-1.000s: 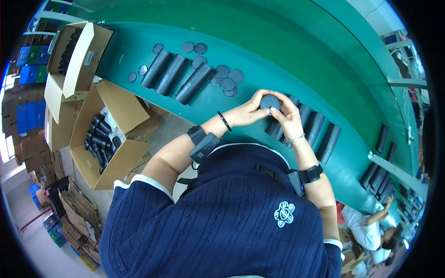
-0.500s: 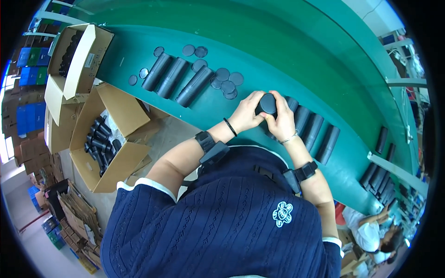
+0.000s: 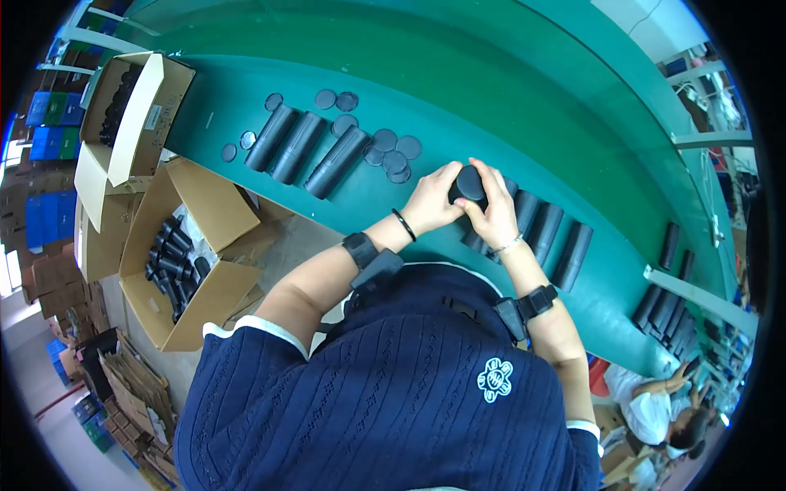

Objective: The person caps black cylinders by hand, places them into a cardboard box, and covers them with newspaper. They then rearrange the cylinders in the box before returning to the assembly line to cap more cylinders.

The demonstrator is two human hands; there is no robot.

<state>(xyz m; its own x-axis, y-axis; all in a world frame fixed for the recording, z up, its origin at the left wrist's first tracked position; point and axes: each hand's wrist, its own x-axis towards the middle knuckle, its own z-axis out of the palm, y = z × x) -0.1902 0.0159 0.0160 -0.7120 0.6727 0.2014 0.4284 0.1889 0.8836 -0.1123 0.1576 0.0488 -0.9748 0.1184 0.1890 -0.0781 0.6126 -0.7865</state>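
Both hands are closed round a black cylindrical tube [image 3: 470, 183], its flat round end facing up toward me. My left hand [image 3: 434, 199] wraps its left side, and my right hand [image 3: 495, 210] grips the right side, with the thumbs near each other at the front. Most of the tube's body is hidden by my fingers. To the left, three black tubes [image 3: 298, 147] lie side by side on the green bench. Around them are scattered several thin black discs [image 3: 383, 140]. Several more black tubes [image 3: 573, 257] lie just right of my right hand, partly covered by it.
An open cardboard box [image 3: 221, 209] with black funnel-like parts stands below the bench's left edge. Another carton [image 3: 155, 123] of dark parts sits at the bench's left end. More black tubes [image 3: 667, 315] lie far right, near a metal post [image 3: 696, 296] and a co-worker [image 3: 643, 405].
My hands keep their hold on the tube, with only slight movement of the fingers. The whole view has shifted a little. At the far right, the co-worker's arms have moved.
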